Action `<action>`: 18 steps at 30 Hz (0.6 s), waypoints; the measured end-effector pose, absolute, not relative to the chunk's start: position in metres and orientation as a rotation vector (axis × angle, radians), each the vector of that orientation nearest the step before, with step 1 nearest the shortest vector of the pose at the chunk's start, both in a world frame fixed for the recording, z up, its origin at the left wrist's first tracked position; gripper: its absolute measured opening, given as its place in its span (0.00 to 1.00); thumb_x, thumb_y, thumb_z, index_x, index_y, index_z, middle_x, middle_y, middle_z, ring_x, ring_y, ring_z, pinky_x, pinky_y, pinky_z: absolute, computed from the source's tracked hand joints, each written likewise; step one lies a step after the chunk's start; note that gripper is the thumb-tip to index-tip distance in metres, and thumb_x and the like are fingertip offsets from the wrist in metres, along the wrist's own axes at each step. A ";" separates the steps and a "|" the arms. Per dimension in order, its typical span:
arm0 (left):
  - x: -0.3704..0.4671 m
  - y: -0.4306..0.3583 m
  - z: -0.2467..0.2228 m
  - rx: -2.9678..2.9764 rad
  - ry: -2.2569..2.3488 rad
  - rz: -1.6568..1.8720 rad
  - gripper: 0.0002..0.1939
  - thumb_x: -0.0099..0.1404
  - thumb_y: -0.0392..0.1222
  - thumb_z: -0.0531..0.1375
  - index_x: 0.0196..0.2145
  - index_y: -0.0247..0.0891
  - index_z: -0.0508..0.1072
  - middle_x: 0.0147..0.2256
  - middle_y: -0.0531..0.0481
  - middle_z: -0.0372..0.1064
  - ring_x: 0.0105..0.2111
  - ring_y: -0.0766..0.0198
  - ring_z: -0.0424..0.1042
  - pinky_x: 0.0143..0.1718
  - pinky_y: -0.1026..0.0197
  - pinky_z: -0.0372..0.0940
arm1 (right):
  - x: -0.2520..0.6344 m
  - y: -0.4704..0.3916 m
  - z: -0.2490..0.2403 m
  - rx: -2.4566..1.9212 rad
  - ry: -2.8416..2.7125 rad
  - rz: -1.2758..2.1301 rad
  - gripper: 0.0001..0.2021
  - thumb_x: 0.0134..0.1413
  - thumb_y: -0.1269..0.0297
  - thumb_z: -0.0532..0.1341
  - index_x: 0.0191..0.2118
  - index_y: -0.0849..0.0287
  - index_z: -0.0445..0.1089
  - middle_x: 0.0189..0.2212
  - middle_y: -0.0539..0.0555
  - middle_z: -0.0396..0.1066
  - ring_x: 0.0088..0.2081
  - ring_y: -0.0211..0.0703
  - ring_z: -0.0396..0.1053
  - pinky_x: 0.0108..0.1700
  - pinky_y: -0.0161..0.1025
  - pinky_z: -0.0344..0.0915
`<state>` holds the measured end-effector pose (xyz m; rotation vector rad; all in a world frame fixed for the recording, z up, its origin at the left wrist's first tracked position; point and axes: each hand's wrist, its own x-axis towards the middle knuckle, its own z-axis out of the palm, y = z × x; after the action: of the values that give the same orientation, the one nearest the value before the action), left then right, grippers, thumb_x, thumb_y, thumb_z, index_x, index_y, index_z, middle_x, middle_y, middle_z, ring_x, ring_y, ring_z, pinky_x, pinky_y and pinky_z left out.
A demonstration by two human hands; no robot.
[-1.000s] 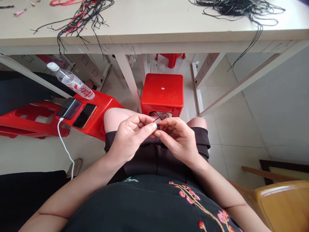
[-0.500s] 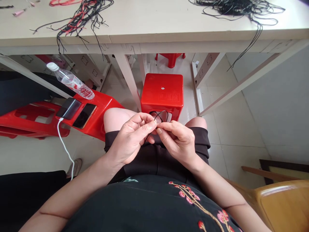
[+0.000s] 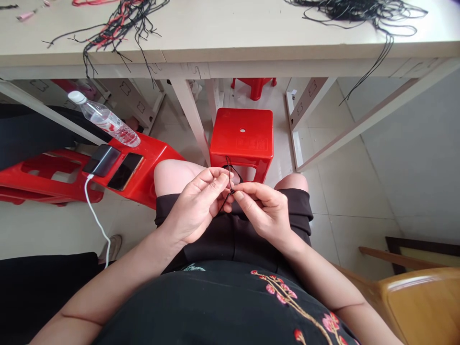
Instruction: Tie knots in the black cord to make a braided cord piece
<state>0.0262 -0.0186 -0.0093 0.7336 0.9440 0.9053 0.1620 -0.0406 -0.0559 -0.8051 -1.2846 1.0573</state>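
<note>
Over my lap, both hands work on a thin black cord [image 3: 230, 168] with a small knot between the fingertips. My left hand [image 3: 201, 203] has its thumb and forefinger pinched on the cord, just left of the knot. Thumb and forefinger of my right hand [image 3: 266, 206] pinch the cord at the knot from the other side. One end of the cord runs up in front of the red stool [image 3: 241, 132]; another trails down under the left fingers. The exact shape of the knot is too small to make out.
On the white table [image 3: 223, 28] lie a bundle of black and red cords [image 3: 120, 28] and a black cord tangle [image 3: 352, 12]. A red stool at left bears a water bottle [image 3: 108, 120], a power bank [image 3: 101, 160] and a phone [image 3: 125, 171]. A wooden chair [image 3: 424, 297] stands right.
My fingertips have drawn slightly apart, so the knot in the black cord now shows between them. The loops above the hands have become a narrower upright strand.
</note>
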 end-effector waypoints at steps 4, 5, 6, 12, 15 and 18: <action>0.022 -0.021 -0.011 0.825 0.957 0.819 0.10 0.55 0.37 0.65 0.36 0.36 0.72 0.31 0.53 0.68 0.28 0.72 0.68 0.29 0.68 0.66 | 0.166 -0.039 -0.056 -0.873 -1.291 0.973 0.06 0.56 0.70 0.60 0.38 0.55 0.73 0.29 0.49 0.76 0.29 0.37 0.74 0.32 0.35 0.72; 0.022 -0.022 -0.011 0.854 0.974 0.827 0.11 0.54 0.36 0.66 0.36 0.36 0.72 0.30 0.53 0.68 0.28 0.71 0.68 0.29 0.68 0.66 | 0.168 -0.038 -0.056 -0.906 -1.308 0.942 0.06 0.55 0.70 0.60 0.37 0.55 0.73 0.30 0.50 0.76 0.30 0.38 0.73 0.33 0.35 0.72; 0.021 -0.022 -0.012 0.886 0.995 0.855 0.12 0.53 0.35 0.66 0.36 0.36 0.72 0.29 0.53 0.68 0.28 0.71 0.68 0.29 0.69 0.67 | 0.169 -0.038 -0.056 -0.931 -1.325 0.917 0.05 0.55 0.69 0.61 0.37 0.55 0.73 0.30 0.51 0.76 0.31 0.38 0.73 0.34 0.36 0.71; 0.022 -0.023 -0.014 1.138 1.085 1.044 0.11 0.51 0.33 0.66 0.33 0.37 0.70 0.29 0.54 0.70 0.31 0.70 0.71 0.35 0.67 0.69 | 0.169 -0.038 -0.057 -0.907 -1.292 1.009 0.03 0.54 0.69 0.61 0.36 0.56 0.71 0.30 0.51 0.72 0.32 0.38 0.69 0.34 0.37 0.67; 0.023 -0.025 -0.013 1.291 1.119 1.096 0.10 0.53 0.33 0.65 0.33 0.37 0.70 0.29 0.54 0.70 0.31 0.70 0.71 0.35 0.67 0.70 | 0.165 -0.039 -0.055 -0.841 -1.192 1.172 0.05 0.52 0.69 0.62 0.36 0.56 0.69 0.29 0.50 0.70 0.31 0.36 0.68 0.32 0.35 0.68; 0.024 -0.027 -0.012 1.381 1.141 1.130 0.10 0.53 0.32 0.64 0.34 0.37 0.69 0.29 0.54 0.70 0.30 0.70 0.71 0.34 0.68 0.70 | 0.163 -0.039 -0.052 -0.824 -1.112 1.255 0.06 0.48 0.67 0.65 0.34 0.57 0.68 0.28 0.49 0.69 0.29 0.35 0.67 0.31 0.33 0.67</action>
<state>0.0237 -0.0268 -0.0117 1.3809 1.1406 1.1304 0.1630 -0.0390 -0.0516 -0.8245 -1.1121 1.2553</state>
